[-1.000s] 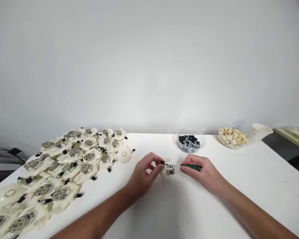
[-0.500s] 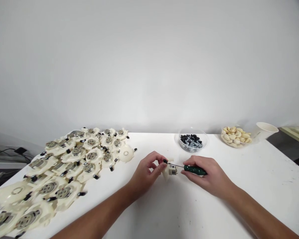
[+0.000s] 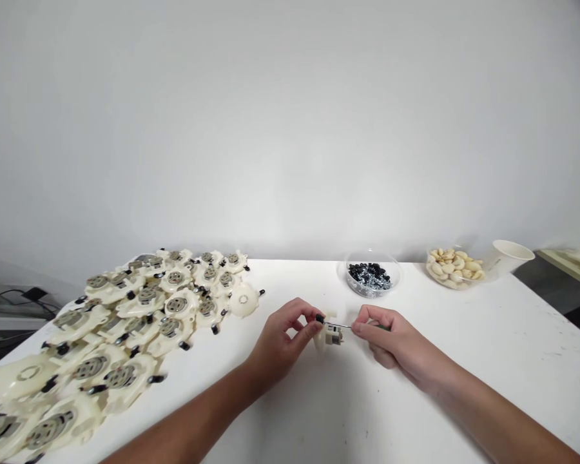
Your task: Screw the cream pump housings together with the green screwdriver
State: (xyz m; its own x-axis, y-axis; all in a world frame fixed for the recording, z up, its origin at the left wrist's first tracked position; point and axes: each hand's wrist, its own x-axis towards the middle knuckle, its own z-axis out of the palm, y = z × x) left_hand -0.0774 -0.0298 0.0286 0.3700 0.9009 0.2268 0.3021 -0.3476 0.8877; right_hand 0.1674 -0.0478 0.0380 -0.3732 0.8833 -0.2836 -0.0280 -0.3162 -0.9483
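My left hand (image 3: 287, 335) pinches a small cream plastic motor housing (image 3: 335, 336) just above the white table. A small black part (image 3: 320, 318) sits at its top edge, by my thumb and forefinger. My right hand (image 3: 389, 338) is closed round a screwdriver with a dark green handle (image 3: 381, 325), most of it covered by my fingers. The thin metal shaft points left, and its tip meets the black part or lies right beside it; the exact contact is too small to tell.
Many similar cream motor housings (image 3: 176, 306) with black parts cover the table's left side. At the back are a clear bowl of small black pieces (image 3: 370, 276), a clear bowl of cream pieces (image 3: 457, 267) and a tilted paper cup (image 3: 510, 258). A wall stands behind.
My right fingers have shifted from the sides of the screwdriver handle to a curled grip nearer the shaft, hiding most of the handle. My left hand keeps its hold on the motor housing.
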